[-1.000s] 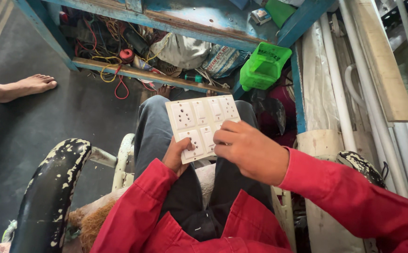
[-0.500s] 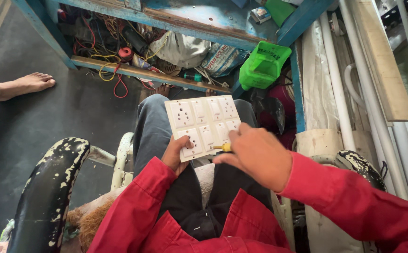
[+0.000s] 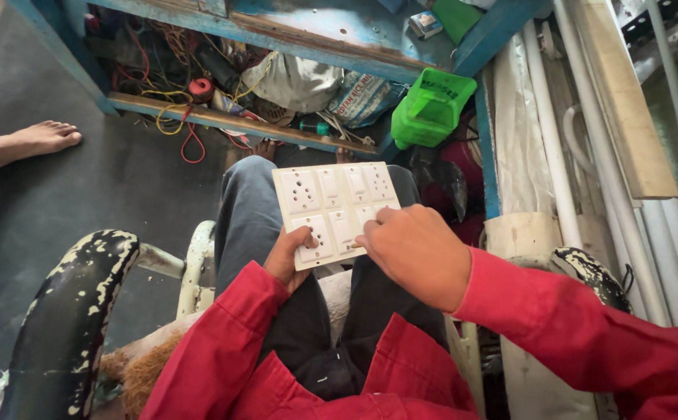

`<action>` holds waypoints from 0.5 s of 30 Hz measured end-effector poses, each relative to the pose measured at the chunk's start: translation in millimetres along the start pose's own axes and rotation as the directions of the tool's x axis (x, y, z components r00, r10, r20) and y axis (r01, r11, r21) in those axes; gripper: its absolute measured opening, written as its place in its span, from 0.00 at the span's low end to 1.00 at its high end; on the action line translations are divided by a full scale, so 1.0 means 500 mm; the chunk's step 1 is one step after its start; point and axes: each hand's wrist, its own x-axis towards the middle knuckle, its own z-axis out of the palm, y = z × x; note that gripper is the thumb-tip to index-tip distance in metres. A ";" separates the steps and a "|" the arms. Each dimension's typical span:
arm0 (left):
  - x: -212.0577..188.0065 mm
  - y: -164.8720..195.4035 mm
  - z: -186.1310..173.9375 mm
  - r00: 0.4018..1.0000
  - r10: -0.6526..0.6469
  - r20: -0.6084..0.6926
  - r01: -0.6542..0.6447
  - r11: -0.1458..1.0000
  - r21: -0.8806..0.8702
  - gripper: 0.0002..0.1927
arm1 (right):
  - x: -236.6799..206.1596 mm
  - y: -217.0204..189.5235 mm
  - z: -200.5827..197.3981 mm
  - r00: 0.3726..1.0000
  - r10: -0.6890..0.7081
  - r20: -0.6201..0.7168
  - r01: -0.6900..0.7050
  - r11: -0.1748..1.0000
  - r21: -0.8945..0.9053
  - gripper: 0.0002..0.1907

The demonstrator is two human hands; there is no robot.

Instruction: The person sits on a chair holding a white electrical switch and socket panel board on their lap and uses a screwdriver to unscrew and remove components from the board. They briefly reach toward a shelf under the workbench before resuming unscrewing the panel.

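Electrical repair workshop: tangled wires under worn blue bench, white conduit pipes stacked alongside.

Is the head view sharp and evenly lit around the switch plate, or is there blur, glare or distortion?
Head view: soft daylight, no glare on the white switch plate; the left hand and right hand are sharp; the lower shelf lies in shade; wide-angle stretching bends the pipes at the right edge.

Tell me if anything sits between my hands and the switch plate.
Nothing visible does. The left hand grips the switch plate at its lower left edge, and the right hand rests on its lower right corner.
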 end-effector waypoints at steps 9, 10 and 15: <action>-0.001 0.004 -0.003 1.000 0.000 0.003 0.000 1.000 0.015 0.35 | 0.005 0.010 0.001 0.992 0.005 -0.123 0.002 0.998 0.059 0.20; -0.002 0.003 -0.004 1.000 -0.003 0.012 0.002 1.000 0.019 0.35 | 0.008 0.013 0.002 0.992 -0.043 -0.116 0.048 0.998 0.039 0.17; -0.003 0.004 -0.010 1.000 0.013 0.016 -0.013 1.000 -0.025 0.34 | 0.006 0.032 0.010 0.869 -0.378 -0.318 0.422 0.903 0.078 0.06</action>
